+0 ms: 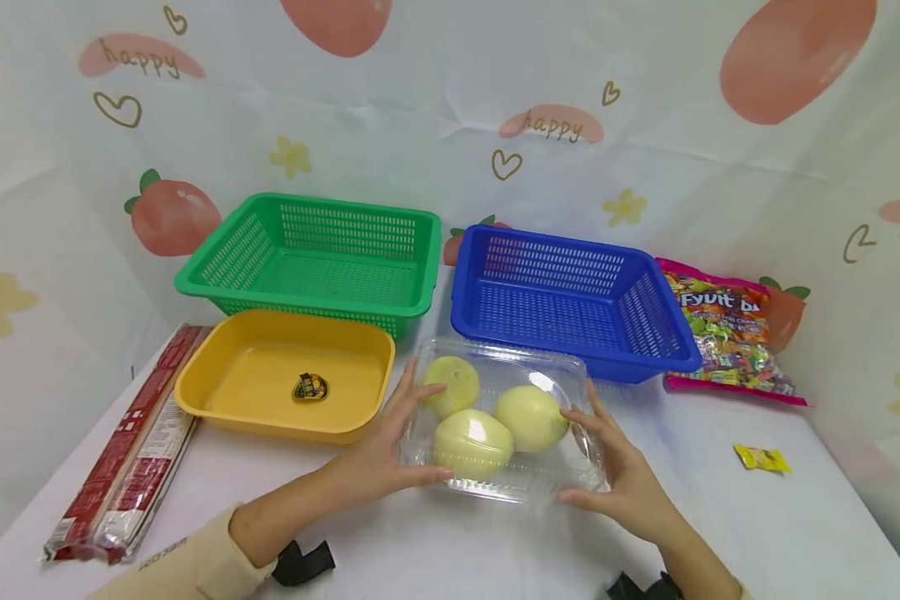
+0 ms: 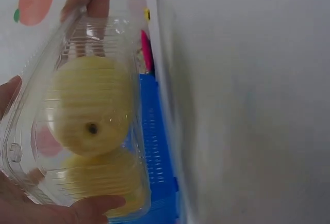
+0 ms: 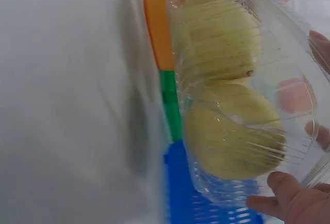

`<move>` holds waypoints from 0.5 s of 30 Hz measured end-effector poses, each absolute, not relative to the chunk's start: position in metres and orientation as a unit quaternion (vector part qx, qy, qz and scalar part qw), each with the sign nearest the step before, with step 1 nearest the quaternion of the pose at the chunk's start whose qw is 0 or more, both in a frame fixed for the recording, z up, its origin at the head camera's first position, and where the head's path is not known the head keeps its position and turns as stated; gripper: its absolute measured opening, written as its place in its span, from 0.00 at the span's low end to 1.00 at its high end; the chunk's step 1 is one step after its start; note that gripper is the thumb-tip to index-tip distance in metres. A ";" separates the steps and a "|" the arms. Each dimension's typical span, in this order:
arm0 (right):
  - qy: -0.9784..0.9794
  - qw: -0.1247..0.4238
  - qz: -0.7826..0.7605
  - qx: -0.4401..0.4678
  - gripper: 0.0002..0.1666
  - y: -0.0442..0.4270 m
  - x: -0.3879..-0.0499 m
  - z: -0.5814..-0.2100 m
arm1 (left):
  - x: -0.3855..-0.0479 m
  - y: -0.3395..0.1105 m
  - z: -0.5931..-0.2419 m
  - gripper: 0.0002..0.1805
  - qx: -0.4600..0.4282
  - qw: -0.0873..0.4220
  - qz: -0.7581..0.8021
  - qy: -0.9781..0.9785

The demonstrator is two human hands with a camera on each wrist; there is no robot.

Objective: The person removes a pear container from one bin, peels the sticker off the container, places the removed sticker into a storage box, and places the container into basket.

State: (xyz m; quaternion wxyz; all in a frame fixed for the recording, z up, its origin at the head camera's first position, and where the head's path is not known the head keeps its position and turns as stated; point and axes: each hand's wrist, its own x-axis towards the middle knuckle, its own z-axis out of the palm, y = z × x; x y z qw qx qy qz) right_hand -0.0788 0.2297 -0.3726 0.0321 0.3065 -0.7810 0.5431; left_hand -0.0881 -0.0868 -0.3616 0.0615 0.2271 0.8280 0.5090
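A clear plastic box with three pale yellow-green round fruits inside is held between both hands, and the wrist views show it raised off the table. On its left side, my left hand grips the wall with the thumb at the near edge and fingers over the top. My right hand grips the opposite side in much the same way. One fruit lies nearest me, another fruit to its right, and the third fruit behind. A dark spot shows on a fruit in the left wrist view.
Behind stand a green basket and a blue basket. A yellow tray with a small dark-and-gold item is left, beside long red packs. Right are a candy bag and a small yellow wrapped piece.
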 end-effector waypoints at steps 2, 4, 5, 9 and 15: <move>-0.780 0.038 0.540 0.314 0.51 0.230 -0.081 -0.364 | -0.089 -0.087 -0.355 0.49 0.232 0.053 0.502 0.831; -0.782 0.044 0.533 0.320 0.51 0.229 -0.083 -0.355 | -0.091 -0.088 -0.348 0.49 0.240 0.040 0.493 0.835; -0.782 0.045 0.531 0.323 0.51 0.229 -0.085 -0.350 | -0.092 -0.089 -0.345 0.48 0.244 0.033 0.487 0.838; -0.787 0.048 0.518 0.332 0.50 0.227 -0.090 -0.334 | -0.095 -0.092 -0.332 0.48 0.255 0.015 0.469 0.846; -0.799 0.046 0.503 0.326 0.47 0.221 -0.101 -0.317 | -0.103 -0.100 -0.316 0.48 0.244 0.023 0.458 0.855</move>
